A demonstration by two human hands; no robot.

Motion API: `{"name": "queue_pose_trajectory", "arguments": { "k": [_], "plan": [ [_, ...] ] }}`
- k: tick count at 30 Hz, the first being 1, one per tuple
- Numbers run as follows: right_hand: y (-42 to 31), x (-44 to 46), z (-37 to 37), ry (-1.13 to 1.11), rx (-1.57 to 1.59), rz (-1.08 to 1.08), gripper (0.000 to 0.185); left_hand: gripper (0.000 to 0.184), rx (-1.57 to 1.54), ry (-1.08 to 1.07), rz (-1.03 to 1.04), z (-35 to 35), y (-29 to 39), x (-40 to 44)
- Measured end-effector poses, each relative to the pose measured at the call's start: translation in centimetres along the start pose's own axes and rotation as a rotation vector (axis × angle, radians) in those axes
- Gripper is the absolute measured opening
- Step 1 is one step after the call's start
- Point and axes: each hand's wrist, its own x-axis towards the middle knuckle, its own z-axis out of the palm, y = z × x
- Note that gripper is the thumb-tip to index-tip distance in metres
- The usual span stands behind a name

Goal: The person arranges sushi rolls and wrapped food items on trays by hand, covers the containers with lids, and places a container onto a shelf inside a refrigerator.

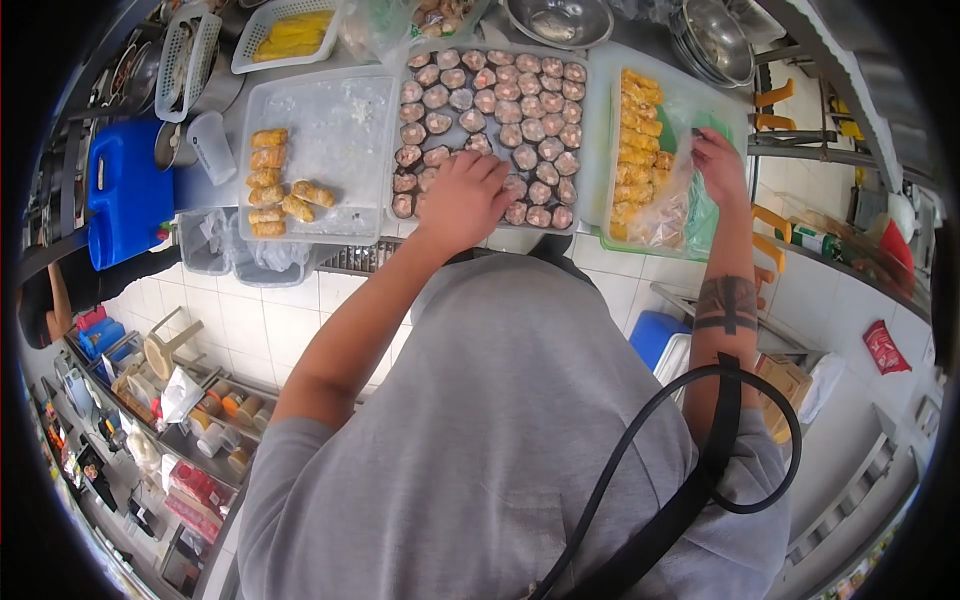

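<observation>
A tray point(583, 140) of dark-wrapped round pieces with pink filling lies in the middle. My left hand point(465, 200) is over its lower left part, palm down, fingers slightly apart on the pieces; what lies beneath them is hidden. At the right, a container point(612, 150) holds a column of yellow rolls point(635, 140). My right hand point(718, 165) is at that container's right side, its fingers closed on the upper edge of a clear plastic sheet point(675, 205). Left of the middle tray, another container point(345, 120) holds several yellow-brown rolls point(265, 178).
Metal bowls point(560, 22) and a white basket point(285, 35) of yellow food stand along the back. A blue jug point(130, 190) and a clear cup point(211, 148) are at the left. Part of another person's arm point(58, 295) shows at the far left.
</observation>
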Motion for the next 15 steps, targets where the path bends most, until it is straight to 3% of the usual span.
{"name": "queue_pose_trajectory", "arguments": {
  "k": [1,2,4,7,8,10,11,13,15],
  "plan": [
    [0.2,-0.5,-0.2,0.093,0.288,-0.017,0.035,0.038,0.012,-0.026,-0.015,0.1,0.0,0.0],
    [0.4,-0.9,-0.4,0.094,0.286,-0.018,0.035,0.038,0.011,-0.024,-0.015,0.1,-0.2,-0.1],
    [0.0,-2.2,-0.4,0.117,0.606,-0.095,0.031,0.036,0.052,-0.029,0.012,-0.1,-0.4,0.2],
    [0.1,-2.4,-1.0,0.197,0.686,-0.049,0.028,0.034,0.026,-0.055,0.052,-0.3,-1.0,0.4],
    [0.2,-2.3,-1.3,0.203,0.689,-0.051,0.028,0.034,0.025,-0.056,0.058,-0.3,-1.3,0.4],
    [0.9,-1.6,-2.4,-0.004,0.561,-0.057,0.026,0.034,0.056,-0.044,0.055,-0.2,-1.6,0.4],
    [1.2,-1.3,-3.0,0.001,0.562,-0.059,0.026,0.034,0.055,-0.046,0.061,-0.1,-1.7,0.5],
    [-0.3,-1.4,-1.8,0.256,0.272,0.002,0.026,0.033,0.068,-0.054,0.039,-0.1,-1.7,0.5],
    [-2.7,-2.6,0.1,0.212,0.179,-0.064,0.030,0.033,0.074,-0.041,0.027,-0.2,-1.8,0.5]
  ]
}}
